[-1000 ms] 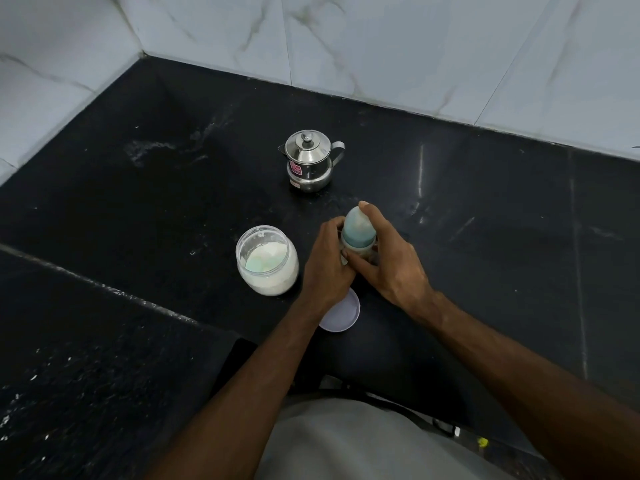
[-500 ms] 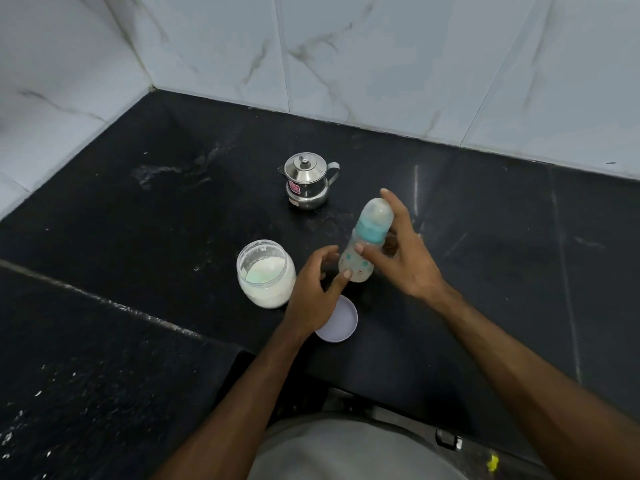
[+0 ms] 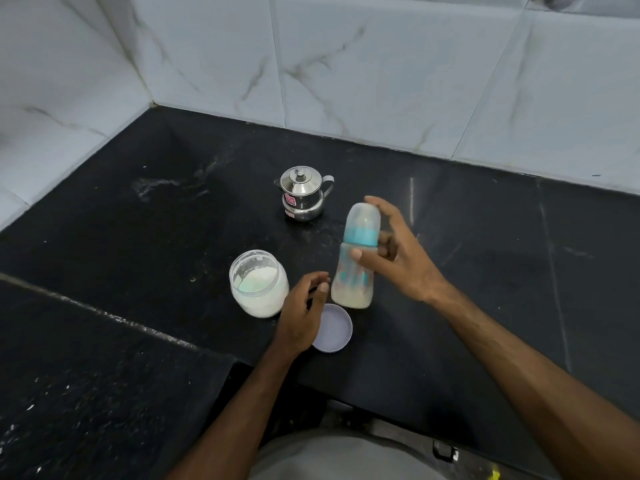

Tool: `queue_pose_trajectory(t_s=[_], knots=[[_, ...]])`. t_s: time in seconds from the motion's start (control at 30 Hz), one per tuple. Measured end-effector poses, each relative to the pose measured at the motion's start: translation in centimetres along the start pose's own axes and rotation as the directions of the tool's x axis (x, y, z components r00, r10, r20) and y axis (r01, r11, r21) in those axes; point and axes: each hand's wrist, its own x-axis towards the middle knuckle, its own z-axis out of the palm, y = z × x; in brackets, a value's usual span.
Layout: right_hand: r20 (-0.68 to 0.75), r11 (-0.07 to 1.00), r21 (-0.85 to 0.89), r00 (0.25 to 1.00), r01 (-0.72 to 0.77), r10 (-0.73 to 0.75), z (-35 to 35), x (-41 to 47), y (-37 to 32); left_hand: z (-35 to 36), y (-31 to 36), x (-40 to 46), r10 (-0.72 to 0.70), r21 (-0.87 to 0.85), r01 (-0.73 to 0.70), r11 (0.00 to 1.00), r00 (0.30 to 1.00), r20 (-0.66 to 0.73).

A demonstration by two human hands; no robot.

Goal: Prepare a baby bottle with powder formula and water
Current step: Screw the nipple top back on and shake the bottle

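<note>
The baby bottle point(image 3: 355, 271), clear with a teal collar and a capped top, is held a little tilted above the black counter by my right hand point(image 3: 398, 261); thumb in front, fingers behind, index finger at the cap. A pale milky liquid fills its lower part. My left hand point(image 3: 301, 313) hovers just left of the bottle's base with loosely curled fingers, holding nothing. The open jar of white formula powder point(image 3: 258, 284) stands left of that hand. Its lavender lid point(image 3: 334, 329) lies flat, partly under my left hand.
A small lidded steel pot point(image 3: 303, 194) stands behind the bottle on the black stone counter point(image 3: 485, 271). Marble-tiled walls point(image 3: 381, 74) close off the back and left. A lower black ledge point(image 3: 86, 375) lies at the front left.
My right hand has lifted the bottle off the counter and tilted it. My left hand has let go of the bottle and drawn back toward the lid.
</note>
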Motion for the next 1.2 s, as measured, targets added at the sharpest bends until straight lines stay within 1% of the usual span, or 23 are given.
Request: queue_pose_trajectory(t_s=[0.07,0.13,0.17,0.23,0.3,0.33,0.37,0.5,0.53,0.57,0.67,0.7,0.73,0.8,0.83,0.87,0.9,0.97,1.0,1.03,1.13,1.17,1.2], knots=[[-0.133,0.996,0.079,0.991,0.037,-0.026,-0.2,0.5,-0.7,-0.1,-0.2,-0.1,0.006,0.005,-0.005,1.000,1.000,-0.001],[-0.314,0.983,0.164,0.949,0.080,-0.025,-0.3,1.0,-1.0,-0.1,-0.3,-0.3,-0.003,-0.009,0.003,1.000,1.000,0.006],[-0.362,0.977,0.194,0.932,0.089,-0.013,-0.2,1.0,-0.9,0.0,-0.3,-0.3,-0.003,-0.017,0.003,1.000,1.000,0.004],[-0.300,0.977,0.205,0.954,0.052,0.012,0.4,0.5,-0.7,0.0,-0.3,-0.3,0.006,-0.012,-0.006,1.000,1.000,-0.004],[-0.089,0.994,0.106,0.996,-0.022,0.031,0.8,-0.4,-0.3,0.1,-0.3,-0.2,0.009,0.003,-0.009,1.000,1.000,-0.003],[-0.013,0.998,0.056,0.999,-0.036,0.036,0.8,-0.7,-0.2,0.1,-0.2,-0.2,0.007,0.002,-0.007,1.000,1.000,0.001],[0.005,0.999,0.042,1.000,-0.028,0.027,0.6,-0.7,-0.3,0.1,-0.2,-0.2,0.007,-0.001,-0.007,1.000,1.000,0.002],[-0.262,0.987,0.140,0.964,0.074,-0.035,-0.4,0.5,-1.3,0.1,-0.1,-0.4,0.008,-0.008,-0.008,1.000,1.000,0.000],[-0.279,0.986,0.137,0.959,0.093,-0.052,-0.5,0.5,-1.3,0.1,-0.1,-0.4,0.002,-0.006,-0.002,1.000,1.000,0.004],[-0.234,0.989,0.113,0.970,0.092,-0.064,-0.5,0.4,-1.1,0.2,-0.2,-0.3,0.002,-0.001,-0.002,1.000,1.000,0.003],[0.074,0.998,-0.053,0.997,0.020,-0.016,-0.6,-0.5,-0.5,0.2,-0.4,-0.2,0.004,-0.015,-0.004,1.000,1.000,0.004],[0.077,0.999,-0.049,0.997,0.019,-0.015,-0.7,-0.4,-0.7,0.2,-0.5,-0.2,0.004,-0.024,-0.004,1.000,1.000,0.006],[0.004,1.000,0.013,1.000,0.026,-0.026,-0.9,-0.1,-1.0,0.2,-0.4,-0.2,0.004,-0.027,-0.003,1.000,1.000,0.007],[-0.235,0.986,0.153,0.971,0.072,-0.035,-1.4,0.5,-1.8,0.3,-0.3,-0.3,-0.001,-0.022,0.001,1.000,1.000,0.006],[-0.303,0.980,0.176,0.952,0.098,-0.041,-1.5,0.6,-2.1,0.3,-0.3,-0.3,-0.003,-0.020,0.003,1.000,1.000,0.006],[-0.300,0.980,0.164,0.952,0.109,-0.055,-1.5,0.6,-2.1,0.2,-0.3,-0.3,0.000,-0.016,0.001,1.000,1.000,0.006],[-0.226,0.987,0.124,0.972,0.099,-0.069,-1.3,0.6,-1.9,0.2,-0.4,-0.2,0.005,-0.011,-0.005,1.000,1.000,0.006],[0.009,0.999,0.031,0.999,0.034,-0.034,-0.8,0.0,-1.6,0.1,-0.6,-0.1,0.008,-0.001,-0.008,1.000,1.000,0.008],[0.058,1.000,0.020,0.998,0.018,-0.019,-0.6,-0.1,-1.7,0.1,-0.6,-0.1,0.006,-0.003,-0.006,1.000,1.000,0.011],[0.034,0.999,0.042,0.999,0.029,-0.031,-0.7,0.1,-1.9,0.1,-0.6,-0.1,0.006,-0.010,-0.005,1.000,1.000,0.012],[-0.258,0.980,0.165,0.964,0.115,-0.070,-1.5,1.3,-2.9,0.1,-0.3,-0.3,-0.002,-0.030,0.002,1.000,1.000,0.017],[-0.289,0.974,0.184,0.954,0.135,-0.077,-1.6,1.5,-3.1,0.1,-0.3,-0.3,-0.004,-0.032,0.005,0.999,1.000,0.019],[-0.259,0.974,0.182,0.962,0.134,-0.084,-1.6,1.5,-3.1,0.1,-0.3,-0.3,-0.003,-0.033,0.004,0.999,1.000,0.019]])
